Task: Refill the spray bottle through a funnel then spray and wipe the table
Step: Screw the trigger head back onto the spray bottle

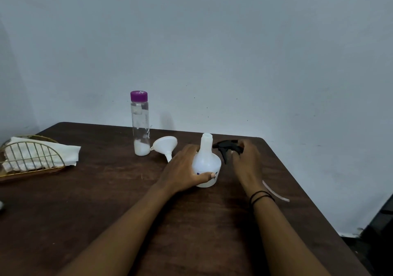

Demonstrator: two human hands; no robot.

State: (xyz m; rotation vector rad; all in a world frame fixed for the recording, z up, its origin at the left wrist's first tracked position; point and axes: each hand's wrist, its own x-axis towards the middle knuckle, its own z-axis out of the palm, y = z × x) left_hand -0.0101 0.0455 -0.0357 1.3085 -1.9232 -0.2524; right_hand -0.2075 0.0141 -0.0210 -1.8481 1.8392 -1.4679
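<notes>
Here fingers (187, 154) wrap the spray bottle (206, 165).

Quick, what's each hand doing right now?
Left hand: wrapped around the white translucent plastic spray bottle, which stands upright with its neck open.
Right hand: closed on the black plastic trigger sprayer head, off the bottle, by the table.

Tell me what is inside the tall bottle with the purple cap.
The clear bottle holds a white substance at the bottom; most of it above looks empty. Liquid or powder cannot be told. Its purple cap hides the mouth.
</notes>
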